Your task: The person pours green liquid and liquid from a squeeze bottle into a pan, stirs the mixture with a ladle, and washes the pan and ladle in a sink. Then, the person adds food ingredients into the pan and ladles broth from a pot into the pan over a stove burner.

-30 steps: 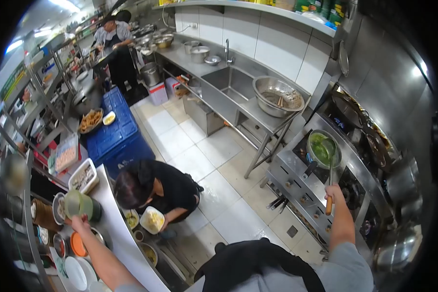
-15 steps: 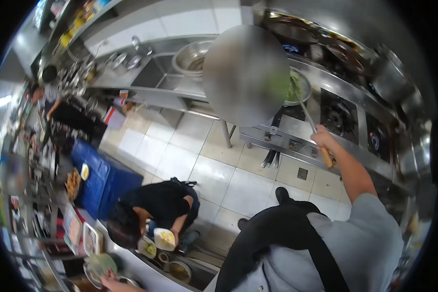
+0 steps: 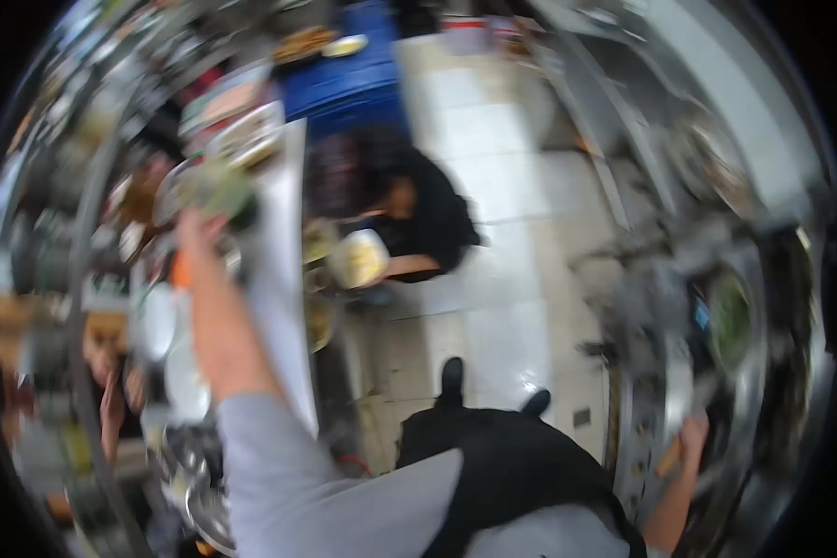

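On the left, my left hand (image 3: 203, 228) is at the near edge of a greenish, see-through container (image 3: 219, 191), its fingers closed on it; blur hides the contents. Far to the right, my right hand (image 3: 693, 435) grips the wooden handle (image 3: 668, 460) of a long metal cooking utensil, whose working end is not clear. Beyond that hand a round pan (image 3: 751, 325) on the stove holds chopped-looking greens (image 3: 730, 316).
A person in black (image 3: 428, 214) bends at the counter (image 3: 284, 279), holding a white container (image 3: 363, 259) of pale yellow food. Behind stands a blue bin (image 3: 358, 88). White plates (image 3: 186, 381) and metal bowls (image 3: 209, 511) lie at left. Tiled floor (image 3: 507, 316) runs between counter and stove.
My view has swung left, so the counter and my left arm show fully and the stove sits at the right edge. My right hand still holds the utensil; its far end was in the greens.
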`<state>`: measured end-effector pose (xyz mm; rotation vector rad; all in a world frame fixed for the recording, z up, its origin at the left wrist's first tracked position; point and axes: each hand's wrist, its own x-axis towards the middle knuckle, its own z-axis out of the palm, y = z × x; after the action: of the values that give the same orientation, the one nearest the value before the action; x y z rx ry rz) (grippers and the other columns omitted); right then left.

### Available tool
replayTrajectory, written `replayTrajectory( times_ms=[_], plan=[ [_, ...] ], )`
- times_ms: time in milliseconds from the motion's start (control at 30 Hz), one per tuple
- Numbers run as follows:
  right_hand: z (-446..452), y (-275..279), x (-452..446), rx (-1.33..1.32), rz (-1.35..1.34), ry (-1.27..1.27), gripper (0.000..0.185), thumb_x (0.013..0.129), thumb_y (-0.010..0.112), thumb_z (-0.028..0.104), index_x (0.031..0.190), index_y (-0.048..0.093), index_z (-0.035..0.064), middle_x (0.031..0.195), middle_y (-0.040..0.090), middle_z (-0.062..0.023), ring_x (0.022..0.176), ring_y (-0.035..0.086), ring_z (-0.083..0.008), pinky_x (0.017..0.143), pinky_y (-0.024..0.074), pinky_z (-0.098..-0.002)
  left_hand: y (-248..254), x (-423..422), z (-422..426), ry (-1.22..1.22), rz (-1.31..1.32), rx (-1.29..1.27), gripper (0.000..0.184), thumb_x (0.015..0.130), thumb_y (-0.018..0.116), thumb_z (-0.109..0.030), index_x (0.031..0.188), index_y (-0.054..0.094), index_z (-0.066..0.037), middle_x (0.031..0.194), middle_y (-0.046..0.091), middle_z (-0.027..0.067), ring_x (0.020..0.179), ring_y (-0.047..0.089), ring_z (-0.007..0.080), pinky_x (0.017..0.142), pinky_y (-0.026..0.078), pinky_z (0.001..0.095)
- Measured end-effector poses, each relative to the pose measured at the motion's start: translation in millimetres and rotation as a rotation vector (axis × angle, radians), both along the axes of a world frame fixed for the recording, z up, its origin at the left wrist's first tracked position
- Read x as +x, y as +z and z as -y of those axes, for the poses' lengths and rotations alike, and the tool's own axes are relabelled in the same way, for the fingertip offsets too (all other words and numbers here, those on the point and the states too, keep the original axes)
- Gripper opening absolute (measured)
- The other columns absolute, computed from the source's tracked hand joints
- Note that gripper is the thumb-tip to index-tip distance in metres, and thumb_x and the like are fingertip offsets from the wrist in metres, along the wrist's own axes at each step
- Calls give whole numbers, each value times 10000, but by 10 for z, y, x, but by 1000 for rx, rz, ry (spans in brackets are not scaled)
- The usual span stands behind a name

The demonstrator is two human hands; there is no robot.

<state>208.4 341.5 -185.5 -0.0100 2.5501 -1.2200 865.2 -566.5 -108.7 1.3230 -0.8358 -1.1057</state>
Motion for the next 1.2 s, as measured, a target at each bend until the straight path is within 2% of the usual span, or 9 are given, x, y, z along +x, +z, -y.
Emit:
replayTrajectory(
  times_ms=[67,133,267,367,467,633,833,1000,1200],
  plan=[
    [-252,-132,-37,337,-125,15,474,827,533,118,1290,532,17,1078,647,-151,907,635,-279,727,536,-432,131,113,-506,-209,427,-17,480,920,575,-344,1173,587,63,1073,673,174,962,666,299,880,538,384],
    [87,255,134,201,-21,-59,484,813,564,143,1281,544,22,1055,631,-152,872,628,-256,688,540,-440,108,352,-280,-216,70,-7,448,1003,428,-237,1332,510,55,1194,627,212,1056,638,298,943,501,418],
    [224,268,117,231,33,-180,468,765,623,77,1194,498,-62,847,608,-208,577,625,-275,472,516,-382,89,-1009,-1987,-373,386,-142,222,925,534,-307,874,532,-92,575,514,32,444,441,106,377,380,221],
    [-327,-217,395,440,-388,62,349,756,638,91,1048,513,-53,842,589,-190,599,636,-290,450,500,-409,-689,-2660,-3517,-771,-36,348,95,941,561,-186,922,574,-93,681,536,16,480,445,82,399,371,209],
    [-63,862,263,94,207,-71,335,761,646,104,1035,524,-46,906,619,-236,682,666,-343,527,531,-422,-463,-4331,-5117,-1339,123,241,179,957,589,-188,1046,596,-32,758,552,11,604,507,73,510,433,227],
    [-588,114,-43,466,-165,-18,377,754,563,88,1106,539,-46,909,622,-288,758,669,-362,699,528,-433,-664,-6098,-5934,-1584,408,-370,416,914,673,-274,1192,581,21,997,653,125,728,630,167,592,524,309],
    [-530,495,-254,232,76,-37,372,747,529,39,1108,552,-45,991,629,-315,926,637,-438,798,499,-443,-706,-6997,-6112,-2176,58,1153,210,953,594,-260,870,542,-74,665,504,11,433,364,68,367,256,218],
    [-517,663,91,467,184,-79,494,790,478,38,1276,509,-42,1205,563,-357,1175,546,-454,966,442,-463,-686,-6961,-6171,-2093,38,1222,255,935,611,-221,758,474,-99,555,421,-19,387,328,57,328,217,226],
    [-438,306,-55,316,-25,-98,225,772,527,79,972,538,-23,818,601,-223,715,579,-380,726,486,-455,-681,-6960,-6173,-2094,43,1122,252,915,614,-168,734,454,-98,559,440,-1,368,349,78,317,240,242]
  ],
)
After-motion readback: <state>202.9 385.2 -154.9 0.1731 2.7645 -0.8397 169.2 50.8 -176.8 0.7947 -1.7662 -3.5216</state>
